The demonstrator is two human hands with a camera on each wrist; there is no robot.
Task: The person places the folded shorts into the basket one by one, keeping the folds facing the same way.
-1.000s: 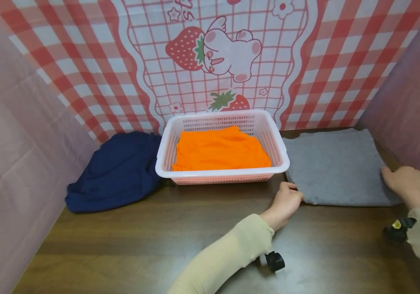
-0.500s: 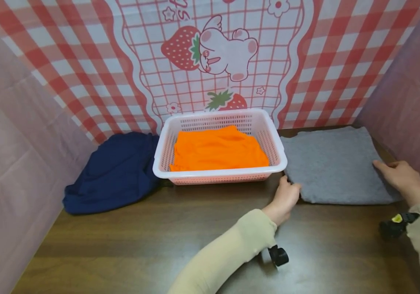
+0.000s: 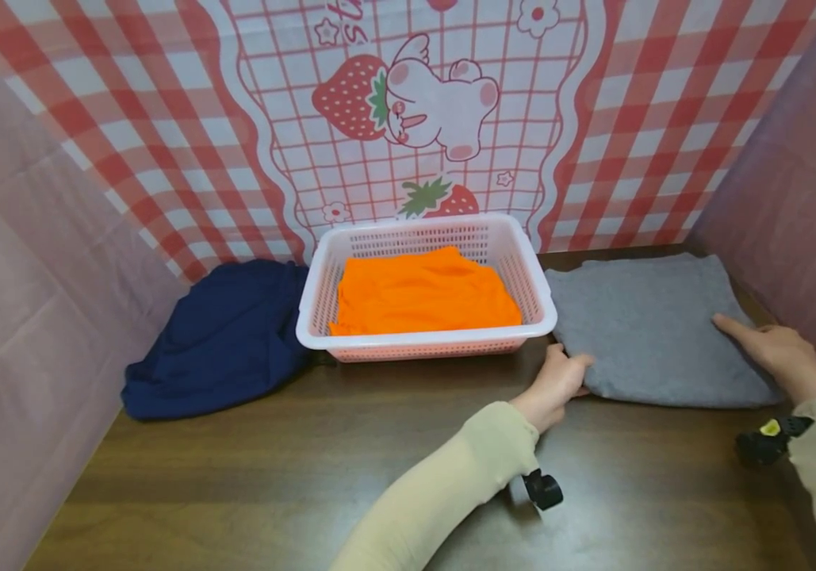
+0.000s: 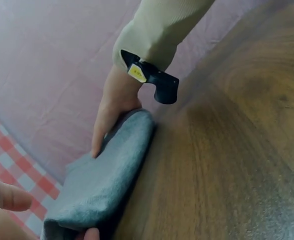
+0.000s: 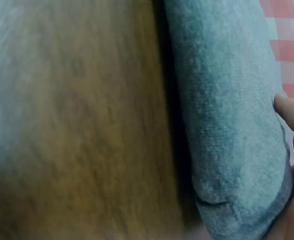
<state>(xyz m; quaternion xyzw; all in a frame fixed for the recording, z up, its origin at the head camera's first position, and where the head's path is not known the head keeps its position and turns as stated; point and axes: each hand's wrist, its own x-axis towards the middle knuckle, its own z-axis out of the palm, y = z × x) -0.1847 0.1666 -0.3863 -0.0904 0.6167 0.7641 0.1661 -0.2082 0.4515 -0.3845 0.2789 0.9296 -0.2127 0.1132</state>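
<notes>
A folded grey cloth (image 3: 657,333) lies on the table to the right of the basket, and its exact kind cannot be told. At its near left corner, my left hand (image 3: 553,388) has fingers under the edge and the thumb above. One left fingertip (image 4: 91,234) shows below the fold in the left wrist view. My right hand (image 3: 782,357) grips the right side, its thumb lying on top and its other fingers hidden beneath. Seen from the right wrist, the near side of the cloth is a thick, rounded fold.
A white perforated basket (image 3: 429,341) stands at the back middle, holding a folded orange cloth (image 3: 425,293). Left of it lies a dark blue cloth (image 3: 222,345). A checked curtain (image 3: 664,119) closes off the back, and pink cloth walls (image 3: 44,262) flank the wooden table (image 3: 272,484).
The right thumb has moved left, further onto the grey cloth. Left fingers have slipped further under its corner, and the near edge now bows slightly. Basket and other cloths stay put.
</notes>
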